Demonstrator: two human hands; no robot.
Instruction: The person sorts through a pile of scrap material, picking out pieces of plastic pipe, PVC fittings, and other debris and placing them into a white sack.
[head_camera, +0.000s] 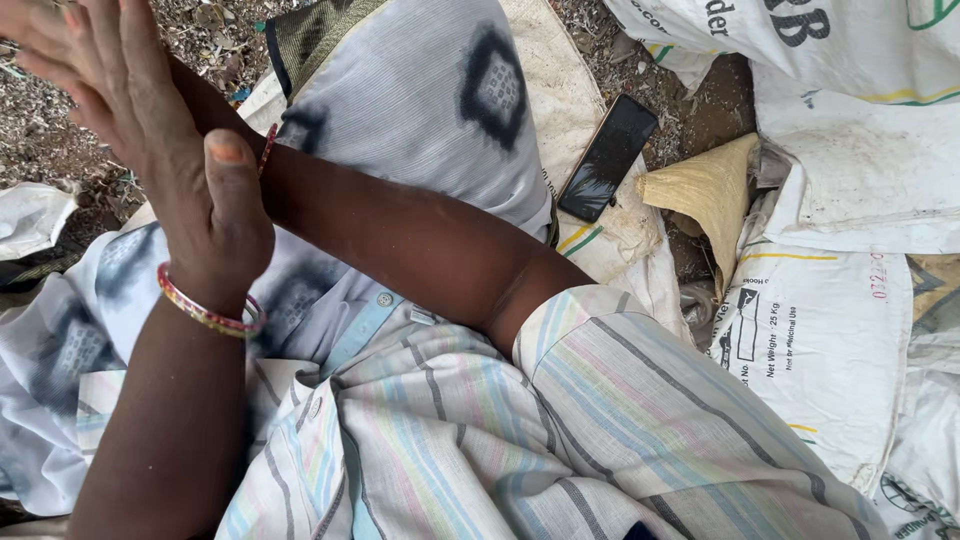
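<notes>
My left hand (150, 130) is raised at the upper left, fingers straight and close together, thumb up, with a striped bangle (210, 312) on its wrist. It lies flat against my right hand (200, 95), which reaches across from the right and is mostly hidden behind it. A thin red bangle (268, 145) circles the right wrist. Neither hand holds anything. My right arm comes out of a pastel striped sleeve (620, 400). Under both arms a grey-white cloth with dark diamond patterns (430, 90) covers my lap.
A black phone (607, 157) lies face up on a white woven sack (590, 90) right of the patterned cloth. More printed white sacks (830, 340) are piled at the right, with a folded yellowish sack (712, 188) among them. Bare dirt (40, 130) shows at the top.
</notes>
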